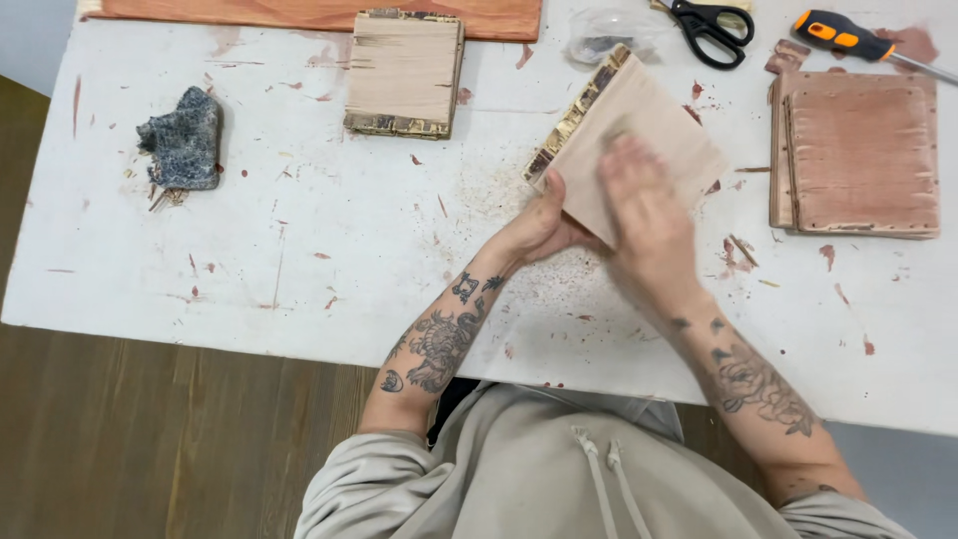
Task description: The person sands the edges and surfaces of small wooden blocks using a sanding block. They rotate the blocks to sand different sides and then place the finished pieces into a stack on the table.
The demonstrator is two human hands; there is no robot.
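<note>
Sweatshirt: grey hooded top (pixel 589 479) sits nearest the lens, both sleeves pushed up off tattooed forearms.
Left hand grip: left hand (pixel 544 225) is closed round the near-left edge of the wood block (pixel 639 130), thumb on top, holding it tilted up off the table.
Right hand grip: right hand (pixel 649 215) lies flat and blurred on the block's upper face; whether anything sits under the palm, I cannot tell.
Doing it well: I'd judge the rubbing goes best with even strokes along the grain and the left hand firm so the block cannot pivot.
Block position: centre-right of the white table (pixel 249 260), over a scatter of dust.
Around it: second block (pixel 404 72) behind, reddish boards (pixel 858 160) right, scissors (pixel 711 28), screwdriver (pixel 858 42), dark crumpled pad (pixel 185 140) far left.
</note>
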